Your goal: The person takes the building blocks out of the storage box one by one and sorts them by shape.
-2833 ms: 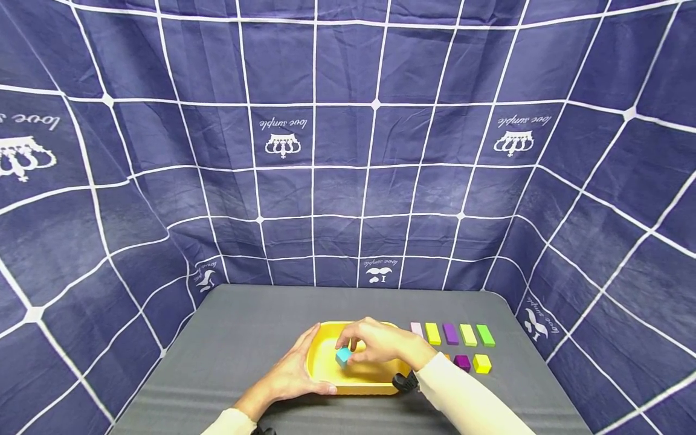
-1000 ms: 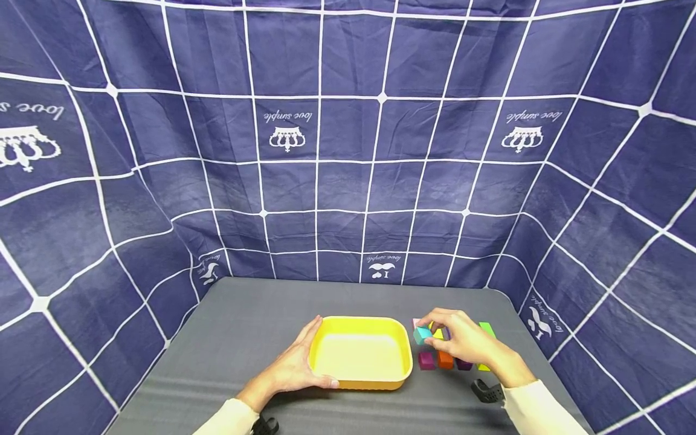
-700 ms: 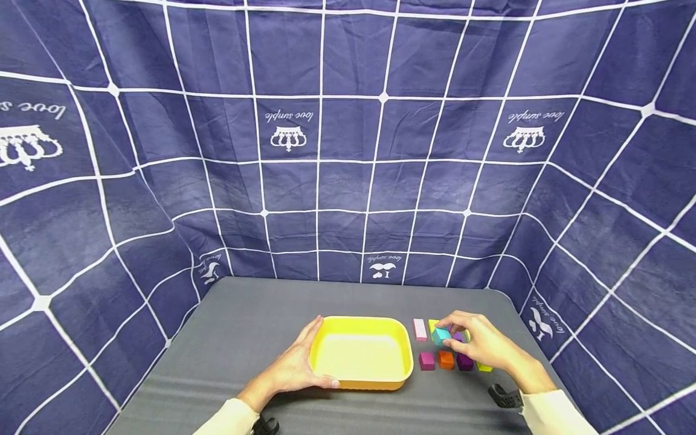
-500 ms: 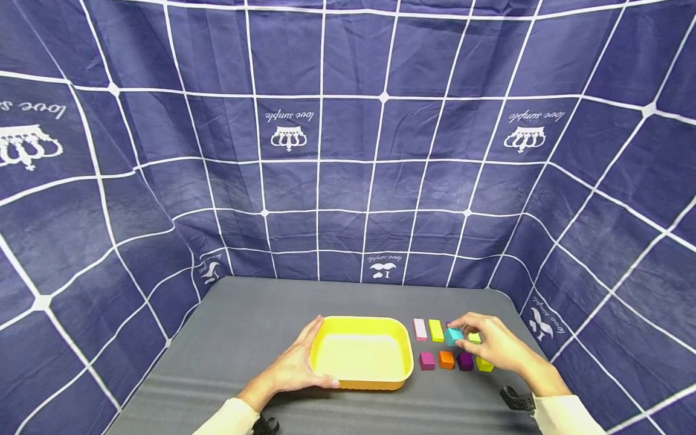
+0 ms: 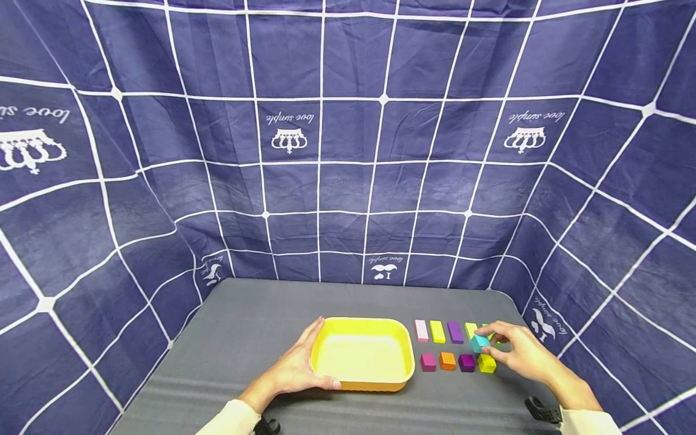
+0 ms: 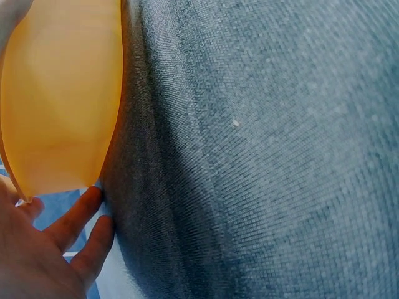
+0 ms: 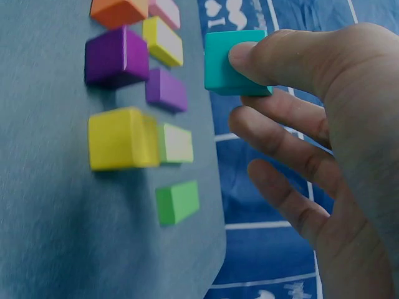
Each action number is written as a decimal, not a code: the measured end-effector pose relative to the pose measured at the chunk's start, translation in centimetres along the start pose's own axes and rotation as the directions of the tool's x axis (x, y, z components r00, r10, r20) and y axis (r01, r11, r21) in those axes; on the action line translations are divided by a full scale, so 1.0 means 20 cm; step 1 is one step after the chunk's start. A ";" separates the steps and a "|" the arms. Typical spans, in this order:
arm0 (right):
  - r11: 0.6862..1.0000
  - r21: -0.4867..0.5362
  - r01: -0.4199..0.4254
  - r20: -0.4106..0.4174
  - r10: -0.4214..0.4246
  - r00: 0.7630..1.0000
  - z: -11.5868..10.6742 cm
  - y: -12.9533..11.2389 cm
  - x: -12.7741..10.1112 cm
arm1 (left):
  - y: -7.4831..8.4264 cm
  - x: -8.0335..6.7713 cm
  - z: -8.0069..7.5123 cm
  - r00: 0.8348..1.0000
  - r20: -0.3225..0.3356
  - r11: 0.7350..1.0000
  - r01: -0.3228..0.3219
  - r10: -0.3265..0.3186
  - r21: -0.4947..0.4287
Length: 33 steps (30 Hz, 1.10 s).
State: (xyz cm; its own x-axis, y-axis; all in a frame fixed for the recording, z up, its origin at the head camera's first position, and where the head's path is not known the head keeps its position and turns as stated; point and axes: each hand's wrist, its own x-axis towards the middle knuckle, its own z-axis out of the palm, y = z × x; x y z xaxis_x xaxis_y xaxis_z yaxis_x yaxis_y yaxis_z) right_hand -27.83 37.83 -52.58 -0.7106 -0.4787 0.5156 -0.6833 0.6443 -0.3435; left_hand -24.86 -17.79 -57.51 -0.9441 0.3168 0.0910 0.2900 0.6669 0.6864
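Observation:
In the head view my left hand (image 5: pixel 293 365) grips the left end of a yellow plastic tray (image 5: pixel 372 385), thumb along the front wall and fingers toward the far corner. The left wrist view shows fingertips (image 6: pixel 87 208) at that end. My right hand (image 5: pixel 524 356) pinches a teal cube (image 5: pixel 480 344) between thumb and fingers, above the table at the right. Below it stands a yellow cube (image 5: pixel 486 364). Just behind are a pale yellow-green block (image 5: pixel 470 330) and a green block (image 7: pixel 177 202), which the hand partly hides in the head view.
A pink block (image 5: pixel 421 331), a yellow block (image 5: pixel 437 331) and a purple block (image 5: pixel 455 332) continue the back row. In front are a magenta cube (image 5: pixel 428 362), an orange cube (image 5: pixel 447 361) and a dark purple cube (image 5: pixel 466 363). A blue checked cloth (image 5: pixel 348 181) surrounds the grey table.
My right hand has lifted the teal cube out of the tray and carried it rightward over the blocks to the row's right end. The left hand keeps its hold on the tray.

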 end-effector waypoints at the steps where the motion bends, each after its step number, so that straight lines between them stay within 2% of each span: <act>1: 1.000 -0.007 -0.014 0.001 0.014 1.000 -0.01 0.01 -0.01 | 0.00 0.00 0.00 1.000 -0.001 1.000 0.000 0.000 -0.001; 9: 0.995 -0.011 -0.103 -0.003 0.103 0.995 -0.01 0.07 -0.11 | -0.02 0.00 0.01 1.000 0.001 1.000 0.014 -0.014 -0.006; 18: 0.993 0.002 -0.120 -0.049 0.120 0.992 -0.01 0.14 -0.19 | 0.00 -0.01 0.00 1.000 -0.002 1.000 0.011 -0.011 -0.003; 24: 0.991 0.041 -0.125 -0.030 0.126 0.992 -0.02 0.20 -0.25 | 0.01 0.00 0.00 1.000 -0.005 1.000 0.004 -0.004 0.005; 30: 0.985 0.094 -0.146 -0.004 0.147 0.989 0.00 0.24 -0.30 | 0.00 0.01 0.00 1.000 0.000 1.000 0.023 -0.023 -0.007; 33: 0.984 0.088 -0.154 0.004 0.155 0.988 0.01 0.25 -0.32 | -0.01 0.01 0.01 1.000 0.001 1.000 0.025 -0.025 -0.010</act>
State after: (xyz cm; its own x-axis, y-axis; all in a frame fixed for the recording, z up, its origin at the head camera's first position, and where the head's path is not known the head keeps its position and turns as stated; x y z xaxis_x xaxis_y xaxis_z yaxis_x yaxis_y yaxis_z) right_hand -26.81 43.98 -57.78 -0.8084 -0.3757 0.4531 -0.5775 0.6553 -0.4869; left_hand -25.02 -17.75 -57.72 -0.9509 0.3008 0.0726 0.2644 0.6680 0.6956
